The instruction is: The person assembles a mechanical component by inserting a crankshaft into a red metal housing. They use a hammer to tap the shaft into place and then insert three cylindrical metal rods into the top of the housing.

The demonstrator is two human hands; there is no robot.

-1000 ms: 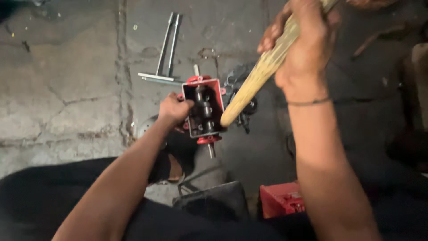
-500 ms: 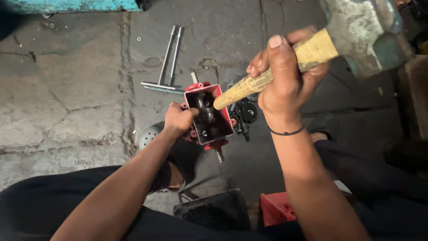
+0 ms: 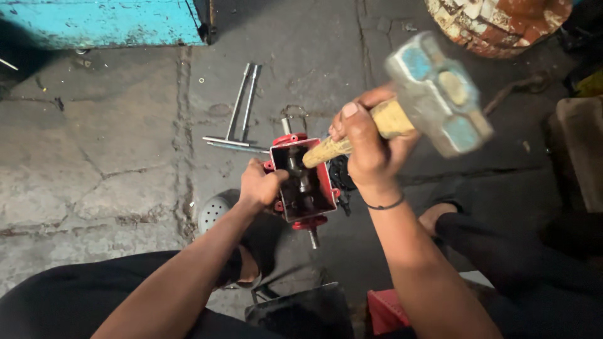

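The floor (image 3: 113, 144) is cracked grey concrete, stained and dusty. A pair of long metal rods with a crossbar (image 3: 240, 113) lies on it, just beyond the red gearbox housing (image 3: 303, 182), which rests on the concrete too. A small washer (image 3: 200, 80) sits near the blue painted edge (image 3: 100, 22). A round perforated metal piece (image 3: 213, 210) lies by the housing.

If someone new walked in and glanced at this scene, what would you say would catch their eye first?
Most likely the heavy hammer, raised at upper right, its wooden handle gripped by the right hand with the handle's end pointing down into the open red gearbox housing at centre. The left hand grips the housing's left side on the cracked concrete floor. Behind it lie long metal rods, and a bright blue painted surface runs along the top left.
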